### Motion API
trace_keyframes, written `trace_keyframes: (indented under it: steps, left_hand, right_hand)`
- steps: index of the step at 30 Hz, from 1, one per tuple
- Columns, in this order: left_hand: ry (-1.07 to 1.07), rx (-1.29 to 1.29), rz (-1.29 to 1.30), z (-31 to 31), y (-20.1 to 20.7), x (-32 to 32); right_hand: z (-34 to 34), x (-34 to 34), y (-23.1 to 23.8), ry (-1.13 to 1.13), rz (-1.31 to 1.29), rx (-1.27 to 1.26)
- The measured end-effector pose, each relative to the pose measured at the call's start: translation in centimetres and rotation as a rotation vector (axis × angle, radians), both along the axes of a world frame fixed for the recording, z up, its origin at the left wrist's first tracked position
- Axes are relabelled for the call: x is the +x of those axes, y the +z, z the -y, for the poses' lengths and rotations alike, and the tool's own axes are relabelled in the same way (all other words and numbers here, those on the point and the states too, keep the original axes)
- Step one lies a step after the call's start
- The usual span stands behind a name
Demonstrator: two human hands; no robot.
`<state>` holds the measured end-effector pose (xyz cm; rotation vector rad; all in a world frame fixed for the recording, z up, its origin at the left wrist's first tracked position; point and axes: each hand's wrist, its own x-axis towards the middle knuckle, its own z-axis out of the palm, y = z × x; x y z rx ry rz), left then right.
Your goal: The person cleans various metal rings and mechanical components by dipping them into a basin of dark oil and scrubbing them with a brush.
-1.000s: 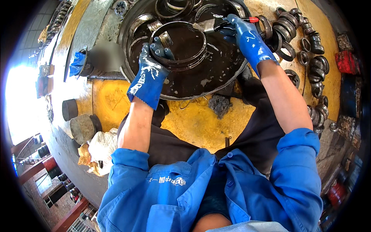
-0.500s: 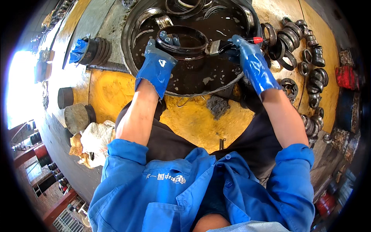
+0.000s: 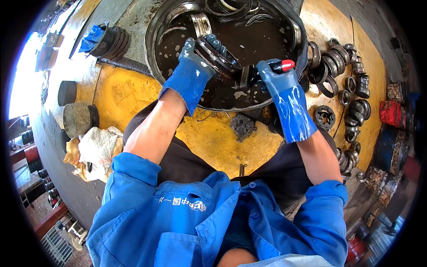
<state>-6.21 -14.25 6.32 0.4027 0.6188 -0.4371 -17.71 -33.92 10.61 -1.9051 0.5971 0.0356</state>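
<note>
Left hand [image 3: 192, 75] closed on dark ring [image 3: 217, 55], tilted above oily basin [image 3: 153, 40]. Right hand [image 3: 278, 78] closed on red-tipped brush [image 3: 267, 70], bristles at ring edge. Cleaning apparently midway: rings [image 3: 342, 71] stacked right of basin, more parts soaking inside.

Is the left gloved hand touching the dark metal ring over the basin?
Touching. The head view shows the left hand with its fingers wrapped over the ring.
</note>
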Motion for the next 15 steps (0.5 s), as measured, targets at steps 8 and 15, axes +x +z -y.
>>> trace_keyframes:
  steps: [8, 15]
  left_hand:
    - [-0.073, 0.005, 0.063, 0.3, -2.7, 0.2]
    - [-0.176, 0.021, 0.075, 0.9, -3.3, -0.9]
  right_hand:
    - [-1.0, -0.2, 0.7, 0.172, 0.108, 0.006]
    - [-1.3, 0.9, 1.4, 0.338, 0.151, 0.082]
